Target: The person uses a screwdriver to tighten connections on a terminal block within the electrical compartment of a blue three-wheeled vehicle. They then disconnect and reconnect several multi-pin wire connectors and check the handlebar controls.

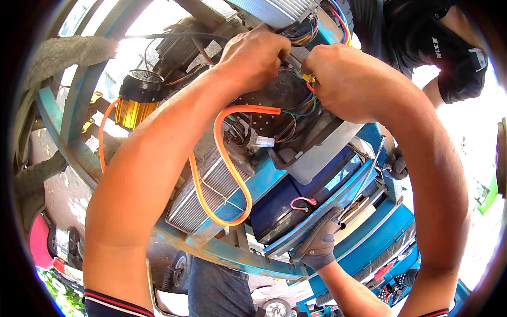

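left hand (259,55) curled, grip hidden from view; right hand (340,79) pinched on yellow connector (308,78), probably steadying its wires (311,87).

"What sort of place is this?"

"Apparently an open-air vehicle repair spot. A teal-blue painted metal vehicle frame (227,257) lies exposed, with a dark blue rectangular battery block (273,205), a silver finned metal box (182,209), a looping, thick orange cable (246,196) and multicoloured plastic-coated wires (346,26)."

"What suggests outdoors?"

"Harsh sunlight on grey paved ground (60,193), and green leaves (57,291) at lower left, near a pinkish-red vehicle (39,240)."

"Other signs of a workshop?"

"A person in black clothing (417,39) at upper right, and a grey work glove (320,238) against the blue metalwork."
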`<move>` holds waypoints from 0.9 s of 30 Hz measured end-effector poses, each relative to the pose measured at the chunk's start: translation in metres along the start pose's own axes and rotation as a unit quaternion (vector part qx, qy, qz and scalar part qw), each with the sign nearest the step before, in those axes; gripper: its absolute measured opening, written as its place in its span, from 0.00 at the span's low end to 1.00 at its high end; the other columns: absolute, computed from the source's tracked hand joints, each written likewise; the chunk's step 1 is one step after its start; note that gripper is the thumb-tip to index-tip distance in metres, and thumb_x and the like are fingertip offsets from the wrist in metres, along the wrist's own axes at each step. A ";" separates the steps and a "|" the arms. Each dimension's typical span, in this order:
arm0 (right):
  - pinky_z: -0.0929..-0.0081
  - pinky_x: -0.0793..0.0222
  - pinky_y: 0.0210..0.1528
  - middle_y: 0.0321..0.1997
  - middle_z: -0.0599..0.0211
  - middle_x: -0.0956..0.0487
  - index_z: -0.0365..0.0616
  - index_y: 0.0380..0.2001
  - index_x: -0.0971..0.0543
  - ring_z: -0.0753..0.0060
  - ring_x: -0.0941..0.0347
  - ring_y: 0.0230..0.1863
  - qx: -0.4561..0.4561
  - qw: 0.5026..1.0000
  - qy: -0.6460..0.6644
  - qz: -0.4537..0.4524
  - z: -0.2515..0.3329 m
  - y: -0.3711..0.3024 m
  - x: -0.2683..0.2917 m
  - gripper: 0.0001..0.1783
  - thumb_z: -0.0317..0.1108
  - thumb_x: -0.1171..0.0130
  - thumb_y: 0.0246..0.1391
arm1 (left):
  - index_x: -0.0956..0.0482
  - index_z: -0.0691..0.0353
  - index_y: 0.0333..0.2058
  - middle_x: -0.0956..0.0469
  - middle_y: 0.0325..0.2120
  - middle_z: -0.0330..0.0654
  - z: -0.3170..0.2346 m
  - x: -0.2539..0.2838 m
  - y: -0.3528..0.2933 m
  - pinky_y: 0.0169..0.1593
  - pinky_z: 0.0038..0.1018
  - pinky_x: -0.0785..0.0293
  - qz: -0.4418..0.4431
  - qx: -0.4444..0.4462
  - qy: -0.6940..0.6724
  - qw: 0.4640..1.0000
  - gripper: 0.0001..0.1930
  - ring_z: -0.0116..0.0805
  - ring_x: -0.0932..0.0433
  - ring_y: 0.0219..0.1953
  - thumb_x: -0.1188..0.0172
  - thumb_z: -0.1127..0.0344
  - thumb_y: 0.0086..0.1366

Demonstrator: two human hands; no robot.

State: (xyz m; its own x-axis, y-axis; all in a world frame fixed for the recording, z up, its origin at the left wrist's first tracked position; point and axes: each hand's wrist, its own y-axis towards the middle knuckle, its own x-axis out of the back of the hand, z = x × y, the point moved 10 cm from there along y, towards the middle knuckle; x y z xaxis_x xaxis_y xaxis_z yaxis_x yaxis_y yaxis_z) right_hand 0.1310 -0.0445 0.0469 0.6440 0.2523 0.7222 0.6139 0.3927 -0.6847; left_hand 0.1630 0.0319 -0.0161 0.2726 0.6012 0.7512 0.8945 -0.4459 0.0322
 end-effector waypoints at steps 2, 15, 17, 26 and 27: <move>0.54 0.25 0.29 0.27 0.42 0.19 0.30 0.29 0.17 0.46 0.18 0.31 -0.001 1.000 0.000 0.003 0.002 0.000 0.001 0.05 0.18 0.37 0.46 | 0.12 0.57 0.39 0.21 0.48 0.56 -0.004 -0.002 -0.008 0.51 0.46 0.21 0.002 -0.061 0.045 0.997 0.12 0.57 0.19 0.50 0.37 0.72 0.56; 0.53 0.23 0.41 0.33 0.39 0.18 0.32 0.35 0.16 0.39 0.19 0.39 -0.032 0.999 -0.002 0.024 -0.004 -0.004 -0.004 0.10 0.21 0.43 0.50 | 0.14 0.64 0.45 0.23 0.52 0.52 -0.019 -0.042 0.004 0.54 0.41 0.21 0.066 -0.017 0.277 0.958 0.17 0.48 0.20 0.54 0.29 0.68 0.55; 0.53 0.23 0.49 0.38 0.39 0.17 0.32 0.40 0.17 0.39 0.19 0.44 -0.056 0.997 -0.006 0.050 0.000 -0.006 -0.002 0.12 0.24 0.44 0.54 | 0.14 0.61 0.45 0.24 0.52 0.54 -0.008 -0.034 -0.002 0.54 0.43 0.21 0.053 0.011 0.188 0.981 0.18 0.51 0.20 0.55 0.29 0.67 0.54; 0.55 0.20 0.44 0.41 0.43 0.15 0.35 0.41 0.14 0.46 0.16 0.42 0.206 0.957 -0.147 -0.139 0.042 -0.006 0.010 0.14 0.22 0.40 0.50 | 0.16 0.57 0.45 0.24 0.51 0.55 0.008 -0.017 -0.010 0.57 0.44 0.23 0.027 0.069 -0.029 0.997 0.18 0.56 0.23 0.55 0.32 0.68 0.53; 0.56 0.20 0.44 0.41 0.44 0.15 0.36 0.41 0.14 0.47 0.16 0.42 0.152 0.981 -0.111 -0.034 0.033 0.008 -0.003 0.14 0.23 0.40 0.49 | 0.16 0.57 0.45 0.24 0.51 0.55 0.010 -0.015 -0.011 0.57 0.44 0.23 0.023 0.081 -0.039 0.996 0.18 0.55 0.23 0.56 0.32 0.68 0.53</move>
State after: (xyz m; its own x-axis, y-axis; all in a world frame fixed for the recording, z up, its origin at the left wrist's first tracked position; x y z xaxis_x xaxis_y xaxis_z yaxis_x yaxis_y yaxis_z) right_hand 0.1187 -0.0131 0.0429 0.4701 0.3904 0.7916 0.4652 0.6525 -0.5981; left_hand 0.1525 0.0344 -0.0347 0.3361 0.6347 0.6959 0.9239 -0.3656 -0.1128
